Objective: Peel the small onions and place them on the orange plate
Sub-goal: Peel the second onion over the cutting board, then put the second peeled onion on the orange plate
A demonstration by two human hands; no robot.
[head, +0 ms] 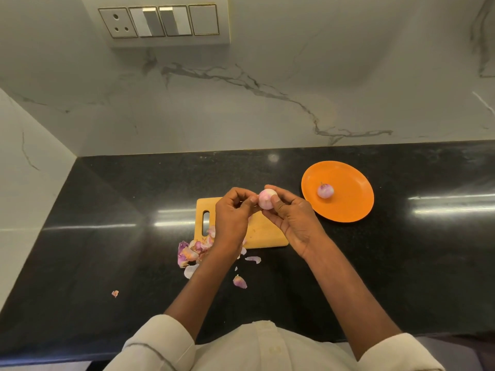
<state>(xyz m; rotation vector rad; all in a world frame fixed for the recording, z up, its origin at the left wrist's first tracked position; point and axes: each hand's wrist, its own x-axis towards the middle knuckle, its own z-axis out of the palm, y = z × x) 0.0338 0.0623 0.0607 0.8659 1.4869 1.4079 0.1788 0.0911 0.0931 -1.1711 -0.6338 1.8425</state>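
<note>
A glossy black stone counter (107, 210) meets a white marble-patterned wall (267, 103) with grey veins, and a second white wall closes the counter's left end. A wooden cutting board (267, 234) with a slot handle lies near the counter's middle. High on the back wall sits a switch panel (158, 21) with one socket.
</note>
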